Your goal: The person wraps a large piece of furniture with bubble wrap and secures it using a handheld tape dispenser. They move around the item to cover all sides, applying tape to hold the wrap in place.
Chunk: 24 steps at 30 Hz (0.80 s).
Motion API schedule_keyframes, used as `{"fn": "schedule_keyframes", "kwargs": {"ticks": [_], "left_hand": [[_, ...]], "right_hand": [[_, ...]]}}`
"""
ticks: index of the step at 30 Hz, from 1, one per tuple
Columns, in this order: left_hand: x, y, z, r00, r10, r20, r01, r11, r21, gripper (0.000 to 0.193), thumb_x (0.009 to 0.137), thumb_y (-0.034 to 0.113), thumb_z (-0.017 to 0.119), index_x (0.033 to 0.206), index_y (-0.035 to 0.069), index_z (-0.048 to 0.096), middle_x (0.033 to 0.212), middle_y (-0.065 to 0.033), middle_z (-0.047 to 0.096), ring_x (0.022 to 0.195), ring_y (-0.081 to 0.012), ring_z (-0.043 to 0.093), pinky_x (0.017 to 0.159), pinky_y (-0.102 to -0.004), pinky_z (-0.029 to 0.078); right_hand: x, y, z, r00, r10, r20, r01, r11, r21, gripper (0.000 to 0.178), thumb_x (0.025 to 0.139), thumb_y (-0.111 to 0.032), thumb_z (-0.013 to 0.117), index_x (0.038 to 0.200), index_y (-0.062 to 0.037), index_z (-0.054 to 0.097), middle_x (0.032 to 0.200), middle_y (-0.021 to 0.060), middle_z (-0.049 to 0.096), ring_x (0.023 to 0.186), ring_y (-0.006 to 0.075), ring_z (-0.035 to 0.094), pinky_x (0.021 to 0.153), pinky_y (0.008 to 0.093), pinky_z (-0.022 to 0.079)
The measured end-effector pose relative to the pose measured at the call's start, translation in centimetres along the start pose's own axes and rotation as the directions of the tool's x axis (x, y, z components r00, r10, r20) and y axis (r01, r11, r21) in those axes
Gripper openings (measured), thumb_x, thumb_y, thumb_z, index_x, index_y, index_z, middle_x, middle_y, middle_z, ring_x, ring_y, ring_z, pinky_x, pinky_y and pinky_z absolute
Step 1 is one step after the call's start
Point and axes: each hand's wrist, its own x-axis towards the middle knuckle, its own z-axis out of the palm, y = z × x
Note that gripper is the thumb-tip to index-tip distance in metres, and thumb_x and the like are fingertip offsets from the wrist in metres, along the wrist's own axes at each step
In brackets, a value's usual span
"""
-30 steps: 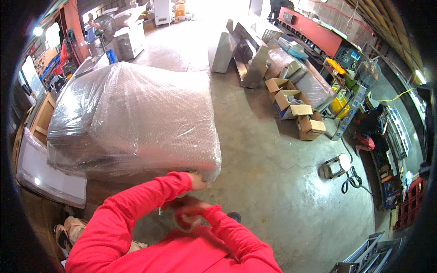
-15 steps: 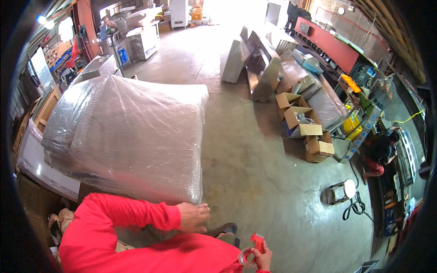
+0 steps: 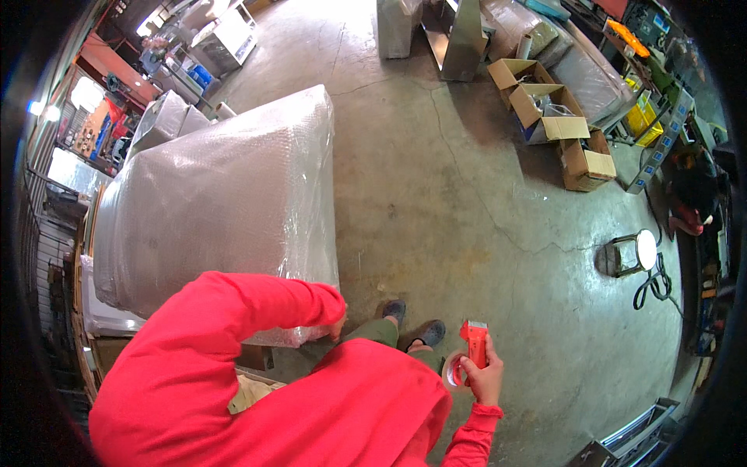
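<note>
A large bulky item point(image 3: 210, 194) wrapped in bubble wrap and shiny plastic film stands at my left. My left hand point(image 3: 337, 328) is at its near right corner, mostly covered by my red sleeve; the fingers are hidden, so I cannot tell whether they grip the wrap. In my right hand point(image 3: 487, 378) is a red tape dispenser point(image 3: 476, 342), held out over the floor to the right of my feet. A roll of tape point(image 3: 453, 369) sits on it, and my fingers are wrapped around the handle.
Open cardboard boxes point(image 3: 585, 127) stand at the far right, beside wrapped panels point(image 3: 580, 70). A round stool point(image 3: 645, 250) and a dark cable point(image 3: 655, 289) are on the right. A person point(image 3: 692, 194) crouches at the right edge. Metal frames point(image 3: 634, 436) lie at the lower right.
My view has tilted down and my body has leaned forward. My left hand has gone down beside the wrapped item's corner. The tape dispenser is now farther forward and right, still in my right hand.
</note>
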Motion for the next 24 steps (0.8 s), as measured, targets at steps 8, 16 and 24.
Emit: {"fn": "schedule_keyframes", "kwargs": {"ticks": [8, 16, 24], "left_hand": [[7.5, 1.6, 0.7, 0.935, 0.265, 0.235, -0.252, 0.964, -0.084, 0.062, 0.099, 0.053, 0.054, 0.147, 0.012, 0.056, 0.142, -0.0084, 0.063, 0.131, -0.0261, 0.056, 0.107, -0.0504, 0.042], [8.1, 1.0, -0.5, 0.965, 0.198, 0.17, -0.183, 0.978, -0.099, 0.075, 0.096, 0.062, 0.049, 0.149, 0.01, 0.053, 0.149, -0.0119, 0.053, 0.14, -0.0282, 0.044, 0.114, -0.051, 0.03], [6.1, -7.5, -1.4, 0.999, -0.022, -0.035, 0.02, 0.998, -0.052, 0.087, 0.093, 0.072, 0.044, 0.151, 0.008, 0.049, 0.157, -0.0154, 0.043, 0.148, -0.0304, 0.032, 0.121, -0.0517, 0.017]], "right_hand": [[-2.0, -0.3, 1.5, 0.993, 0.116, -0.022, -0.111, 0.982, 0.15, 0.087, 0.071, -0.014, 0.084, 0.148, 0.0057, 0.048, 0.124, 0.0181, 0.071, 0.107, 0.0204, 0.067, 0.097, 0.0347, 0.052], [-2.3, -1.8, 0.0, 0.965, 0.263, -0.01, -0.256, 0.946, 0.197, 0.088, 0.073, -0.013, 0.085, 0.149, 0.0069, 0.047, 0.124, 0.016, 0.07, 0.107, 0.0183, 0.066, 0.096, 0.033, 0.053], [3.6, -6.1, -2.2, 0.984, 0.162, -0.074, -0.157, 0.985, 0.07, 0.076, 0.08, -0.023, 0.08, 0.148, -0.0035, 0.054, 0.119, 0.021, 0.073, 0.102, 0.0255, 0.071, 0.088, 0.0357, 0.056]]}}
